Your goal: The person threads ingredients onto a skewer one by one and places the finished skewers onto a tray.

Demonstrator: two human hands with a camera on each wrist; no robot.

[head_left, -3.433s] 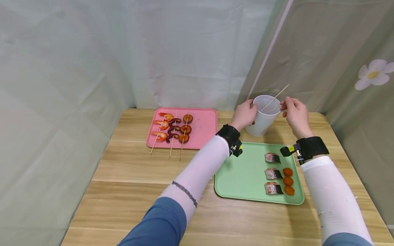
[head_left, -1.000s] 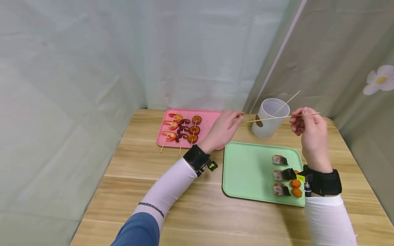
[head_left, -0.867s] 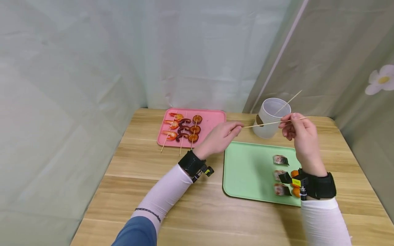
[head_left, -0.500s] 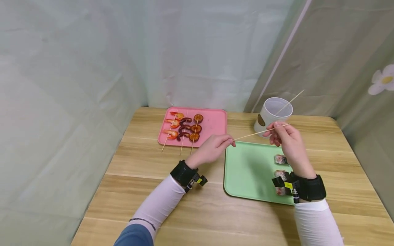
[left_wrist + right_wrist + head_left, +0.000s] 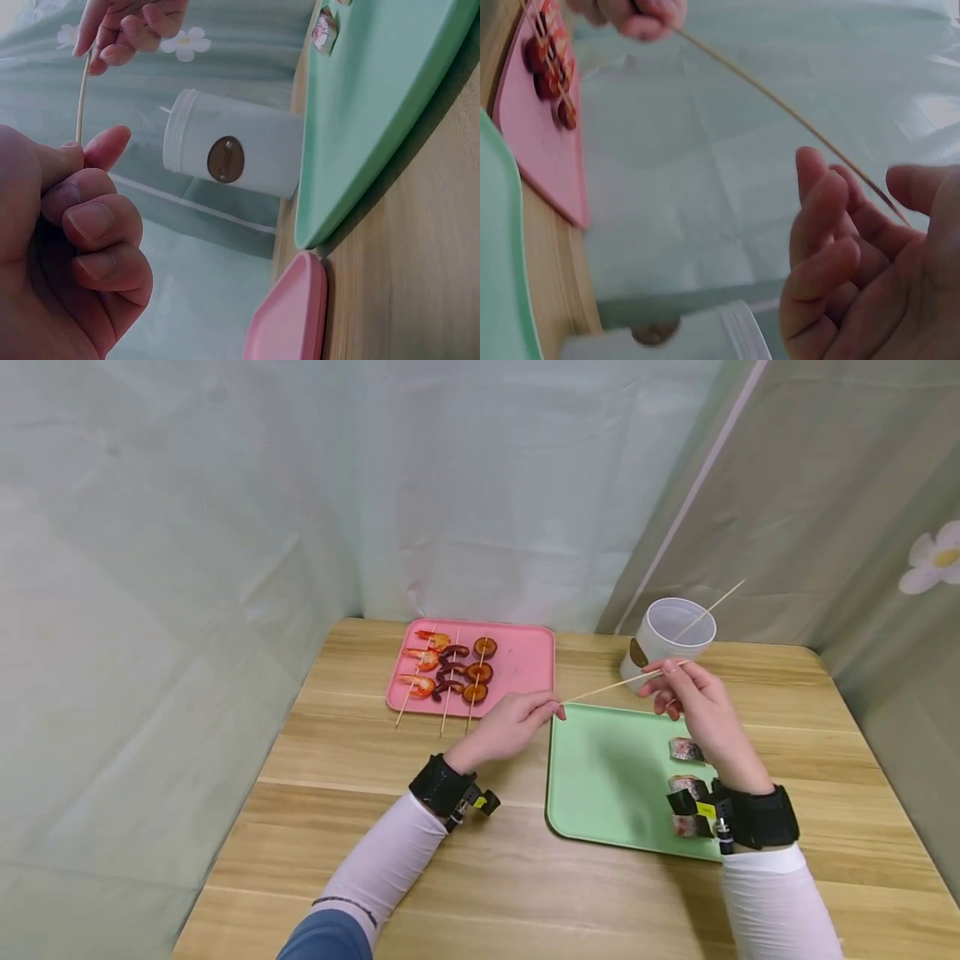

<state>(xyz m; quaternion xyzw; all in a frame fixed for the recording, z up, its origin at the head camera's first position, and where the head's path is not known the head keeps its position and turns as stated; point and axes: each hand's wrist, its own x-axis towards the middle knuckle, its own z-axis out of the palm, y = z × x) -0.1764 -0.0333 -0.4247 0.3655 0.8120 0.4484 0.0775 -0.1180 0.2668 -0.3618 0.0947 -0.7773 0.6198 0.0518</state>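
Note:
A thin bamboo skewer (image 5: pixel 607 688) is held bare between the two hands, slanting up to the right above the far edge of the green tray (image 5: pixel 592 777). My left hand (image 5: pixel 512 727) pinches its lower end between thumb and forefinger, the other fingers curled in. Near the upper end, my right hand (image 5: pixel 697 706) holds it between thumb and fingers, as the right wrist view also shows. Just behind the right hand stands a white cup (image 5: pixel 259 142) with a brown oval label. Another skewer (image 5: pixel 716 607) leans out of the cup.
On the pink tray (image 5: pixel 525 668) lie three loaded skewers: shrimp (image 5: pixel 418 686), dark curled pieces (image 5: pixel 450 669) and round brown slices (image 5: pixel 480 673). Sushi-like pieces (image 5: pixel 684 749) sit at the green tray's right side, partly behind the right wrist. A curtain (image 5: pixel 495 510) hangs behind the wooden table (image 5: pixel 495 877).
My left hand has let go of the cup and taken one end of the skewer. My right hand has drawn that skewer from the cup and come forward and left with it.

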